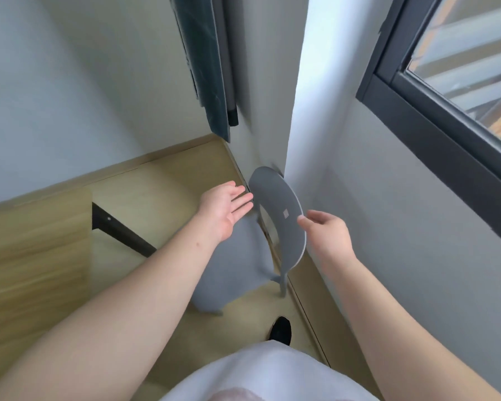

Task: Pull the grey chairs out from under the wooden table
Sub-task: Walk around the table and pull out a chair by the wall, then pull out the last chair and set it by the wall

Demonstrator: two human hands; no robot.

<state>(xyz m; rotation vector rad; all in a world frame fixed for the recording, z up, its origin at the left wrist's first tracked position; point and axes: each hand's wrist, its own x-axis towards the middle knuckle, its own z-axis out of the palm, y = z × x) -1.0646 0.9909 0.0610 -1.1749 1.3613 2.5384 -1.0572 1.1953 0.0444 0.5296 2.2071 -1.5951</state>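
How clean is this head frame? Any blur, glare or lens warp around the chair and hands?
Head view: wide-angle warp bends the wall corner and window frame; daylight from the window washes that corner pale; motion blur smears the grey chair seat and legs and the wooden table grain; left hand and right hand are only slightly soft, both open.

Soft daylight fills the scene, coming from the window point(460, 70) well up and to the right of the right hand's fingers point(311, 219). The wall point(307, 82) above those fingers is washed pale and bluish, near overexposed. Shadows are faint and diffuse. Motion blur smears the grey chair point(281, 209) between the two hands, most of all its seat below the left hand's fingers point(240, 198). The wooden table point(35, 244) left of them is streaked. Straight lines bow at the edges.
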